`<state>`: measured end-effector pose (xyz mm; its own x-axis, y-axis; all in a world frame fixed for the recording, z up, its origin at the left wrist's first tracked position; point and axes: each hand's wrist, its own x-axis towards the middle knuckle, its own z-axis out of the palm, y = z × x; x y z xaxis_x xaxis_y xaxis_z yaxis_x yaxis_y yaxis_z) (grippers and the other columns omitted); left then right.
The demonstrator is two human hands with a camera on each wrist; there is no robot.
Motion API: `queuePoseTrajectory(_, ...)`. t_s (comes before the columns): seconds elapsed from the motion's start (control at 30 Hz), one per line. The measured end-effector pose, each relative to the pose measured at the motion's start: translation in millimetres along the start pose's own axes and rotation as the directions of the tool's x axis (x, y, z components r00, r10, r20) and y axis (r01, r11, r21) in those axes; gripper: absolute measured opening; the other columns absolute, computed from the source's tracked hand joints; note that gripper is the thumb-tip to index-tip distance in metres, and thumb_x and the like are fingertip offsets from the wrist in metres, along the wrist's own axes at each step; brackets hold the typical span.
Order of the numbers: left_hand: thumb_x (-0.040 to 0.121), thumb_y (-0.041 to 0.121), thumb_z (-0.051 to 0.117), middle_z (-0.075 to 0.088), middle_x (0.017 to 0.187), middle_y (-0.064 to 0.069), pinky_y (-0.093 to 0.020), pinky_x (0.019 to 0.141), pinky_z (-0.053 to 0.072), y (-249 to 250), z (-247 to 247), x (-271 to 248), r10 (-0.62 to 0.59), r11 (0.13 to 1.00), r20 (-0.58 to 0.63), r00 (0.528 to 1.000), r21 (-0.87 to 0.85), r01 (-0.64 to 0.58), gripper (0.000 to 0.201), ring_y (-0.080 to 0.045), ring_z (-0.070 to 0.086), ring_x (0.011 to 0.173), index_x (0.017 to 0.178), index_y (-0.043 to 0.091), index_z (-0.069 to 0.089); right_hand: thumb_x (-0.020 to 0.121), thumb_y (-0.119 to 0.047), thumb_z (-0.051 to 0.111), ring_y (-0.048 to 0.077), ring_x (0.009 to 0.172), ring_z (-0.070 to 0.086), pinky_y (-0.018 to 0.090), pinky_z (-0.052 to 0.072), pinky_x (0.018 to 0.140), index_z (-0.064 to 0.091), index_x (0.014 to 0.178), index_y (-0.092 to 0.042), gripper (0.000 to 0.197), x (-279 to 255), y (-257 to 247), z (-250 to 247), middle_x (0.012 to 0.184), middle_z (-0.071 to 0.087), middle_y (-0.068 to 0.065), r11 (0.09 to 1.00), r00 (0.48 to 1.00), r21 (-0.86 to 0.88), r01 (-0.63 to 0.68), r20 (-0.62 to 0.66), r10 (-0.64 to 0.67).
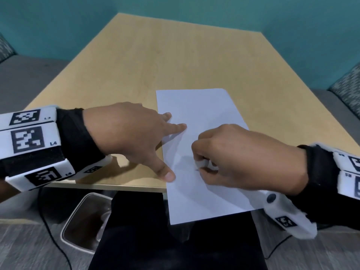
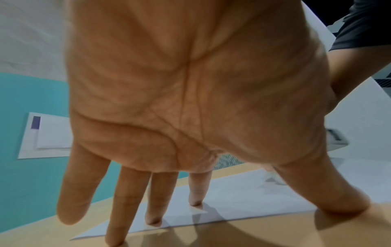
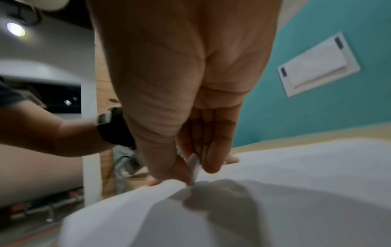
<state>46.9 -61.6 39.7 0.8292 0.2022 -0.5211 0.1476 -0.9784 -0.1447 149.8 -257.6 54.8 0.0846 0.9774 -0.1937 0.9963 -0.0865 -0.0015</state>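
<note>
Head view: pins paper sheet (image 1: 198,110) to table (image 1: 136,65), overhanging the near edge, under flat, spread left grip (image 1: 128,133); pinches small white stick (image 1: 204,162) in right grip (image 1: 243,158).
Left wrist: presses straight fingertips (image 2: 195,198) on sheet's edge.
Right wrist: touches stick tip to sheet.
Likely handles light, floppy, crease-prone; best held flat near edges.
Bin (image 1: 85,217) below, out of the way.

Matt white paper sheet (image 1: 198,121) on smooth wood-look table (image 1: 136,65).
</note>
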Motion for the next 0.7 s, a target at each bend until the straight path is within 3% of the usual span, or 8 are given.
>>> queuePoseTrajectory(0.07, 0.045, 0.115, 0.035, -0.001, 0.176, 0.009, -0.051, 0.120, 0.035, -1, 1, 1, 0.004, 1.000, 0.003, 1.000, 0.009, -0.004, 0.137, -0.017, 0.049, 0.145, 0.157, 0.057, -0.018, 0.095, -0.035, 0.055, 0.021, 0.075, 0.060, 0.036, 0.048, 0.063, 0.061, 0.091, -0.022, 0.015, -4, -7, 2, 0.088, 0.059, -0.006, 1.000, 1.000, -0.018, 0.023, 0.022, -0.023)
queuePoseTrajectory(0.23, 0.048, 0.114, 0.037, -0.001, 0.176, 0.008, -0.053, 0.122, 0.031, 0, 1, 1, 0.001, 1.000, 0.005, 1.000, 0.011, -0.001, 0.136, -0.017, 0.046, 0.147, 0.158, 0.056, -0.019, 0.092, -0.035, 0.059, 0.021, 0.077, 0.059, 0.040, 0.054, 0.071, 0.062, 0.089, -0.022, 0.014, 0, 7, -4, 0.085, 0.059, -0.008, 0.999, 0.999, 0.036, -0.034, -0.021, 0.035)
queuePoseTrajectory(0.4, 0.050, 0.113, 0.034, -0.008, 0.176, 0.012, -0.057, 0.129, 0.013, -1, 2, 1, -0.002, 0.999, 0.018, 1.000, 0.045, 0.001, 0.134, -0.021, 0.020, 0.160, 0.157, 0.055, -0.023, 0.094, -0.036, 0.055, 0.022, 0.074, 0.060, 0.038, 0.053, 0.066, 0.062, 0.093, -0.022, 0.015, -1, -12, 2, 0.089, 0.059, -0.007, 0.999, 0.998, -0.002, 0.049, 0.029, -0.049)
queuePoseTrajectory(0.57, 0.051, 0.112, 0.034, -0.012, 0.175, 0.011, -0.060, 0.127, 0.015, 0, 1, 0, -0.011, 0.999, 0.041, 0.999, 0.041, 0.010, 0.132, -0.024, 0.019, 0.160, 0.155, 0.056, -0.026, 0.091, -0.033, 0.060, 0.016, 0.074, 0.053, 0.037, 0.054, 0.071, 0.060, 0.085, -0.025, 0.010, 13, 12, -7, 0.084, 0.058, -0.009, 0.998, 0.999, 0.055, -0.031, -0.020, 0.032)
queuePoseTrajectory(0.7, 0.051, 0.110, 0.034, -0.013, 0.175, 0.011, -0.063, 0.126, 0.014, 3, -2, -1, -0.025, 0.998, 0.058, 0.998, 0.060, 0.022, 0.133, -0.028, 0.018, 0.160, 0.156, 0.055, -0.025, 0.092, -0.033, 0.059, 0.019, 0.076, 0.057, 0.038, 0.054, 0.069, 0.061, 0.087, -0.023, 0.011, 9, -4, -2, 0.086, 0.059, -0.008, 0.999, 0.998, 0.027, 0.046, 0.029, -0.047)
